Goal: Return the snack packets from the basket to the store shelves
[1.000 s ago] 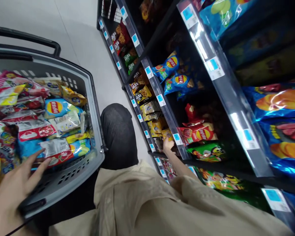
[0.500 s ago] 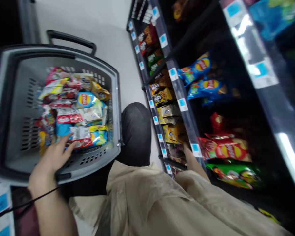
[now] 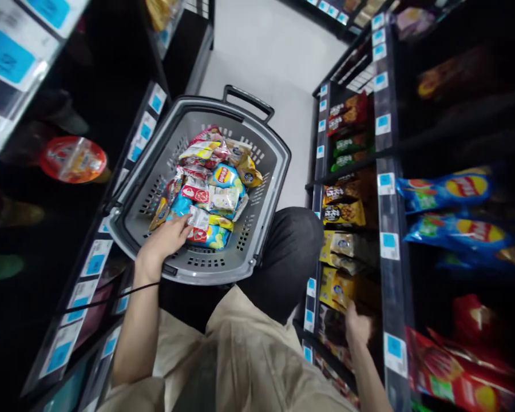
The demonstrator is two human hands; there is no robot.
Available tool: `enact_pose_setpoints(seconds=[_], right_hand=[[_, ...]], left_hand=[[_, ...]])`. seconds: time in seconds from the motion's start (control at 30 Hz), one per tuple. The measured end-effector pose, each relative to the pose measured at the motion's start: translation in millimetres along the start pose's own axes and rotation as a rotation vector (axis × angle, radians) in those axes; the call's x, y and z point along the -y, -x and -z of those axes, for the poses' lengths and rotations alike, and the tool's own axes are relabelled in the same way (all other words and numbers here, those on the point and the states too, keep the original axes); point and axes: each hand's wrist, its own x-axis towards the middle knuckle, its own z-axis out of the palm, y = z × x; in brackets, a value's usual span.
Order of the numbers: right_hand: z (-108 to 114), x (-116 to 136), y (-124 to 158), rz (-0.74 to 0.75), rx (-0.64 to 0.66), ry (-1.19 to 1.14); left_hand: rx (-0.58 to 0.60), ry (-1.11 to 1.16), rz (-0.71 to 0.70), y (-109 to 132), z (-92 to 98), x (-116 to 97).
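A grey plastic shopping basket (image 3: pixel 278 166) with black trim stands in front of my knees, holding several colourful snack packets. My left hand (image 3: pixel 165 237) reaches over its near left rim, fingers stretched out, fingertips at a white-and-red snack packet (image 3: pixel 198 220). Beside that lie blue chip packets (image 3: pixel 224 176) and a pale packet (image 3: pixel 223 198). On the right, my right hand (image 3: pixel 358 325) is inside a low shelf, close by a yellow snack bag (image 3: pixel 337 288). Its fingers are blurred and partly hidden, so whether it grips the bag does not show.
Shelves with blue-and-white price tags (image 3: pixel 389 247) run along both sides. Blue chip bags (image 3: pixel 467 186) and red bags (image 3: pixel 459 372) sit on the right shelf, a red-lidded cup (image 3: pixel 74 159) on the left. My bent knee (image 3: pixel 294 240) is between basket and right shelf; pale floor (image 3: pixel 257 46) stretches ahead.
The view has swung left, so basket and right shelves appear further right. My left hand stays at the same packets. My right hand, mostly hidden behind the shelf edge before, now shows more by the yellow bag.
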Motion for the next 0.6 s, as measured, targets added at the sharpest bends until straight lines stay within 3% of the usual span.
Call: enact_pose_setpoints(seconds=[0.07,0.13,0.23,0.3,0.37,0.4,0.5,0.6], right_hand=[[-7,7,2,-0.033,-0.056,0.028],[-11,31,0,0.024,-0.034,-0.065],[-4,106,-13,0.257,-0.042,-0.333],[6,176,-25,0.516,-0.083,-0.508],[17,250,-34,0.860,-0.051,-0.534],[21,286,-36,1.041,0.012,-0.493],[21,378,-27,1.522,0.362,-0.255],[-3,448,-3,1.833,0.565,0.032]], left_hand=[[-0.020,-0.009,0.021,-1,-2.2,0],[-0.016,-0.004,0.030,-3,-4.3,1],[0.003,0.020,0.055,-5,-6.3,3],[0.000,0.026,0.086,-6,-6.5,4],[-0.014,0.016,0.120,-7,-6.2,4],[-0.021,0.009,0.136,-7,-5.9,3],[-0.045,-0.006,0.150,-5,-4.5,-1],[-0.054,-0.001,0.124,-1,-2.8,-7]])
